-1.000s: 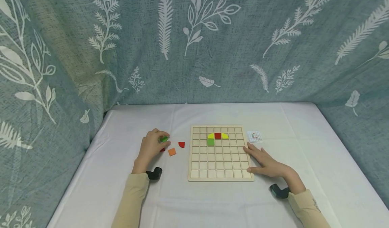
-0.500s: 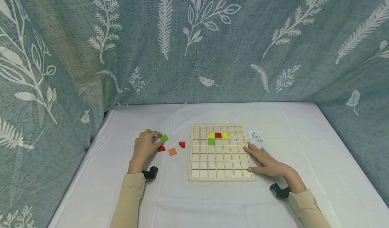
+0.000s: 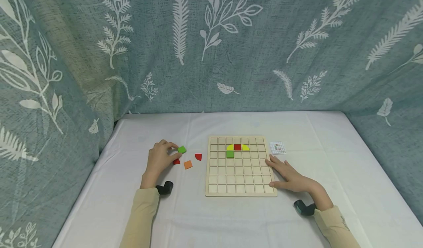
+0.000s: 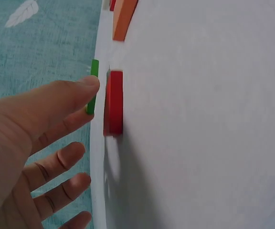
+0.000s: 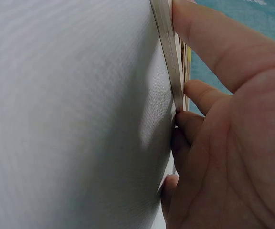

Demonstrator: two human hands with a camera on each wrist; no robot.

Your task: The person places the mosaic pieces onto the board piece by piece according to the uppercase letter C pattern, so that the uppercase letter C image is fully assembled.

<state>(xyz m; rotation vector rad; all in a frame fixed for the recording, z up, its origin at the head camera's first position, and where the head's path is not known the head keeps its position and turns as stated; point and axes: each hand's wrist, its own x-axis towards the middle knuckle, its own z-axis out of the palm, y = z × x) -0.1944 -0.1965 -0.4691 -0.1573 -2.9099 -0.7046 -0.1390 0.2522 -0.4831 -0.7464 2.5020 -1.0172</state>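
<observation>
Pinches one green tile [image 3: 182, 149] in left hand [image 3: 160, 158], left of one board [image 3: 238, 171]; touches board's right edge with extended fingers of right hand [image 3: 288, 175]. On cloth [image 3: 251, 218]: two red quarter-rounds [image 3: 198, 156], one orange square [image 3: 188, 164], one card [image 3: 277, 148]. On board: two yellow quarter-rounds [image 3: 245, 147], one red square [image 3: 237, 147], one green square [image 3: 230, 154].

Left sleeve [image 3: 138, 218]: plain beige cloth, long, lightly creased, ending in a broad cuff at the wrist. Right sleeve [image 3: 337, 226]: same beige, similar cuff; small greyish marking on its right side, too small to make out. Left wrist camera [image 3: 165, 188]: black, compact, bent like an elbow, rounded at its far end, seated just beyond the cuff. Right wrist camera [image 3: 304, 207]: same black bent form, faint greenish tint on its left face. Left grip [image 3: 160, 158] and right grip [image 3: 287, 174]: bare five-digit hands.
</observation>
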